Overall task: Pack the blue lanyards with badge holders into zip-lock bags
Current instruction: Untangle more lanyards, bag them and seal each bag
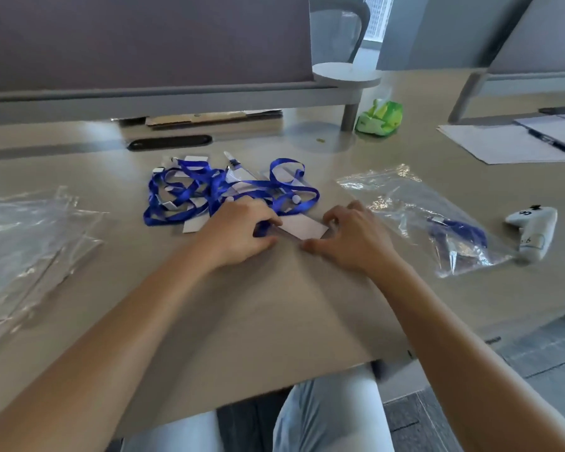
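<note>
My desk (274, 305) held empty zip-lock bags (30, 233) at far left and one filled bag (437, 220) at right. The tangled blue lanyards (216, 190) lay just beyond my hands. The badge holder (302, 228) lay between them, long axis left-right; my left hand (238, 233) pinched its strap end, my right hand (349, 236) its other end. No writing was legible.

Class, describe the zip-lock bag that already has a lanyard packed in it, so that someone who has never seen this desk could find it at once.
Start at the tangled pile of blue lanyards in the middle of the desk and look to its right, past the right hand. There lies a clear zip-lock bag, next to a white game controller. Unlike the empty bags on the left, it holds something blue.
</note>
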The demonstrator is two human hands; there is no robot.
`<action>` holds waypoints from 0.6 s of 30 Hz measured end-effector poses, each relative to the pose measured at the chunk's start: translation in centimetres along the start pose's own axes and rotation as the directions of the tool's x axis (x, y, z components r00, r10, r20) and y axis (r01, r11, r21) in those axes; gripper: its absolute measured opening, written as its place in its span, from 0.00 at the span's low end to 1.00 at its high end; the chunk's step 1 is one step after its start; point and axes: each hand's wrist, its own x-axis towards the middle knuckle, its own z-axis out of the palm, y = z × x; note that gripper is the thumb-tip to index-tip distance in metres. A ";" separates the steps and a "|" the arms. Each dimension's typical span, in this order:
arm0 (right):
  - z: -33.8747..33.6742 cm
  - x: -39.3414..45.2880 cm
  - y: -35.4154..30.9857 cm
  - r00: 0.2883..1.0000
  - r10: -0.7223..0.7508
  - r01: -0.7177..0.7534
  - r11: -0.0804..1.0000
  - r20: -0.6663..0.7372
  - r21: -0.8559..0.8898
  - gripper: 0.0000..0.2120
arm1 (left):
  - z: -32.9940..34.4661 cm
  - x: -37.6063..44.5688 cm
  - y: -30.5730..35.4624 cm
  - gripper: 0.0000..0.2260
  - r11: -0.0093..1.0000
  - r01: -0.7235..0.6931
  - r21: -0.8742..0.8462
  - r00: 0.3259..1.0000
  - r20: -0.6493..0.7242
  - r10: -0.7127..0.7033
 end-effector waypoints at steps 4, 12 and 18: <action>-0.6 -0.5 0.8 0.993 0.061 -0.075 0.988 0.103 0.133 0.36 | 0.6 -0.7 0.2 0.19 0.999 0.005 0.031 0.998 -0.068 -0.003; 0.1 -4.4 3.0 0.991 -0.106 0.134 0.866 -0.085 0.482 0.34 | 1.3 -1.3 2.0 0.28 0.988 -0.062 -0.142 0.980 -0.195 0.034; 0.5 -5.4 3.2 0.975 -0.127 0.209 0.790 -0.180 0.576 0.27 | 1.1 -1.7 1.5 0.23 0.994 -0.045 -0.095 0.966 -0.257 0.019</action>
